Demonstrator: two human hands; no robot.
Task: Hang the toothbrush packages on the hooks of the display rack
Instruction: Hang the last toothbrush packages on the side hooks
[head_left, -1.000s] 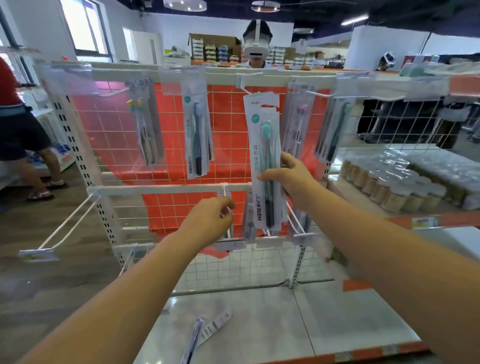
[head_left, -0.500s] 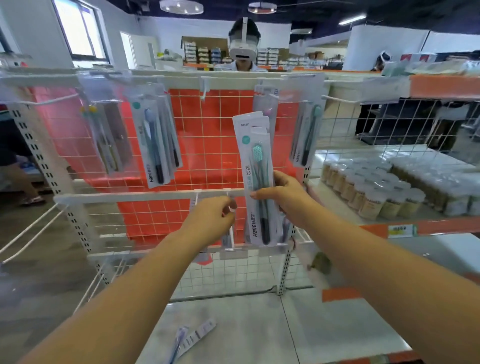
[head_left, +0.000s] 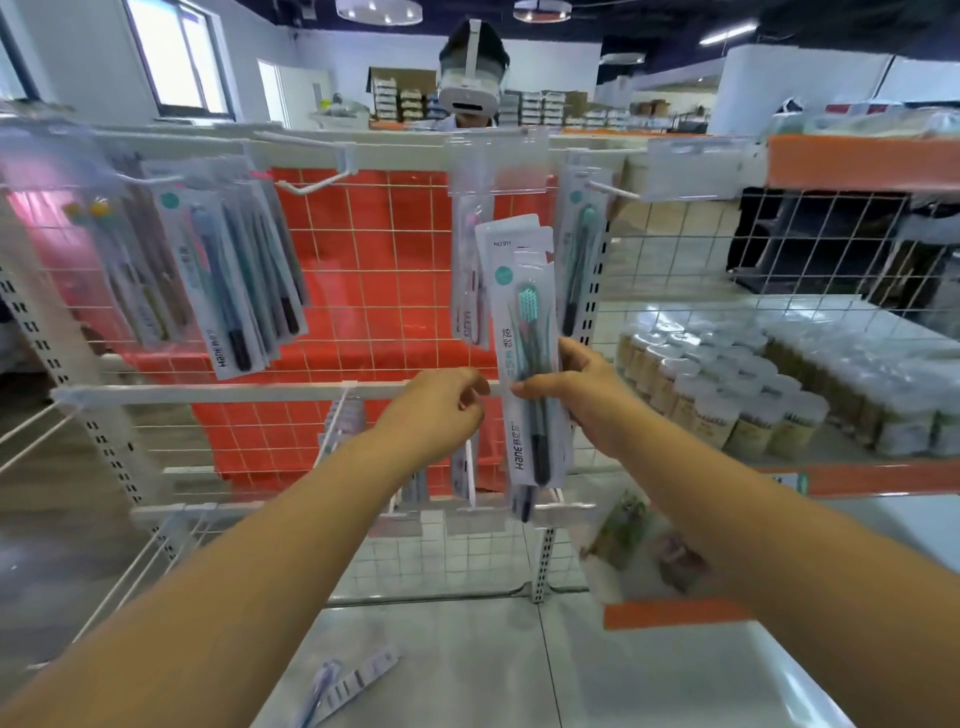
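Hung packages (head_left: 228, 280) left, jars (head_left: 727, 384) right of display rack (head_left: 208, 392)

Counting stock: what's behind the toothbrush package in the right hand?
Behind the toothbrush package that the right hand grips hang other packages on the rack. How many lie directly behind it is hidden.

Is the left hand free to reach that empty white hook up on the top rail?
Probably yes: the left hand seems to hold nothing, and the bare hook juts out above it with nothing between.
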